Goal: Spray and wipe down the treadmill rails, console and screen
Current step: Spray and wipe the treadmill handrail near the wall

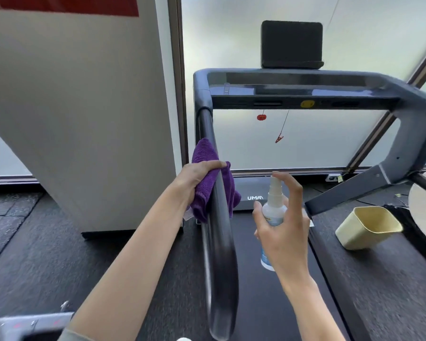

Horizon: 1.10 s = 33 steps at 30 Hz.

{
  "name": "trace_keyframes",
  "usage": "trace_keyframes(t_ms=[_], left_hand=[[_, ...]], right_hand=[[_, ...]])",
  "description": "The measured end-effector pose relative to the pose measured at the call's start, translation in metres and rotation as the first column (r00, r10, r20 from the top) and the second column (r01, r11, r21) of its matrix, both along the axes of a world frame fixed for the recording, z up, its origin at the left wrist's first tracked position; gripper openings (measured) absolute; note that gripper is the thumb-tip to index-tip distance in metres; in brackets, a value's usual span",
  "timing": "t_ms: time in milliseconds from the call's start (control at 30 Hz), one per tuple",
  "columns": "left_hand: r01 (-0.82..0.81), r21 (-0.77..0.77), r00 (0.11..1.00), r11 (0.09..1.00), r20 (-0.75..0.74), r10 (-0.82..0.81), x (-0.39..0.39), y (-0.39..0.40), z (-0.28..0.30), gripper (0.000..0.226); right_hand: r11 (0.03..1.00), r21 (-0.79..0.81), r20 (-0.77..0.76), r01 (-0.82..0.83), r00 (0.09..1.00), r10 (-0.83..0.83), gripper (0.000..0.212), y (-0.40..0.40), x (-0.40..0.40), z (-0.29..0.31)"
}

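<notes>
Left hand (194, 179) wraps purple cloth (207, 193) (folded) around rail (217, 242); right hand (284, 230) grips bottle (273, 207).

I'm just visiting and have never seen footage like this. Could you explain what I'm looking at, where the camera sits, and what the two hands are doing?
There is no robot here. A person wears a camera on the head, so you look forward and down along their own arms. The dark curved bar in the middle is the left rail of a treadmill; its console crosses above, with a dark screen on top. The left hand presses a purple cloth around that rail. The right hand holds a small spray bottle, a finger on its nozzle. A pale yellow tub lies tipped on the floor to the right.
</notes>
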<state>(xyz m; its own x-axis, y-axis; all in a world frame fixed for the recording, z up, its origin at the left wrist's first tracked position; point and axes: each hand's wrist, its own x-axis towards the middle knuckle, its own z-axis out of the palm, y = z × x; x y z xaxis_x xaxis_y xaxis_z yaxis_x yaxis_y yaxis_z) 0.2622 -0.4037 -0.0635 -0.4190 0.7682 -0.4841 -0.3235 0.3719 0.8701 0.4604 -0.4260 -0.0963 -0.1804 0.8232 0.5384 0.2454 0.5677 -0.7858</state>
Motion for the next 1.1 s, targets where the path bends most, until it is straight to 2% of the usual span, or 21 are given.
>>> trace_keyframes(t_ms=[167, 400, 633, 667, 767, 867, 933, 1000, 1100], left_hand=[[0.011, -0.012, 0.999, 1.0, 0.049, -0.011, 0.027, -0.039, -0.005, 0.051], [0.036, 0.018, 0.994, 0.999, 0.104, -0.038, 0.056, -0.085, -0.007, 0.043], [0.044, 0.057, 0.999, 0.997, 0.002, -0.044, 0.08, -0.126, -0.012, 0.044], [0.046, 0.083, 0.999, 0.995, -0.014, -0.045, 0.084, -0.13, -0.012, 0.04], [0.064, 0.201, 0.995, 0.977, -0.081, -0.049, 0.091, -0.143, -0.023, 0.011], [0.062, 0.273, 0.993, 0.96, -0.115, -0.031, 0.093, -0.157, -0.033, 0.017], [0.069, 0.275, 0.989, 0.959, -0.142, -0.031, 0.086, -0.161, -0.034, 0.044], [0.078, 0.25, 0.984, 0.965, -0.177, -0.033, 0.074, -0.16, -0.033, 0.058], [0.095, 0.247, 0.983, 0.964, -0.177, -0.052, 0.049, -0.162, -0.032, 0.063]], right_hand=[[0.998, -0.015, 0.005, -0.062, 0.998, 0.062, 0.065, -0.022, 0.02, -0.002], [0.991, -0.049, 0.011, -0.125, 0.992, 0.125, 0.063, -0.045, 0.037, -0.013], [0.991, -0.065, 0.005, -0.119, 0.993, 0.119, 0.06, -0.07, 0.042, -0.012], [0.992, -0.068, 0.004, -0.104, 0.994, 0.105, 0.059, -0.073, 0.042, -0.012], [0.994, -0.096, 0.008, -0.057, 0.998, 0.059, 0.06, -0.085, 0.041, -0.013], [0.998, -0.071, 0.05, 0.002, 0.999, 0.002, 0.061, -0.1, 0.038, -0.012], [0.999, -0.024, 0.099, 0.046, 0.994, -0.044, 0.062, -0.109, 0.033, -0.009], [0.994, 0.026, 0.155, 0.106, 0.982, -0.109, 0.062, -0.116, 0.025, -0.004], [0.968, 0.107, 0.209, 0.226, 0.947, -0.244, 0.061, -0.132, 0.006, 0.008]])
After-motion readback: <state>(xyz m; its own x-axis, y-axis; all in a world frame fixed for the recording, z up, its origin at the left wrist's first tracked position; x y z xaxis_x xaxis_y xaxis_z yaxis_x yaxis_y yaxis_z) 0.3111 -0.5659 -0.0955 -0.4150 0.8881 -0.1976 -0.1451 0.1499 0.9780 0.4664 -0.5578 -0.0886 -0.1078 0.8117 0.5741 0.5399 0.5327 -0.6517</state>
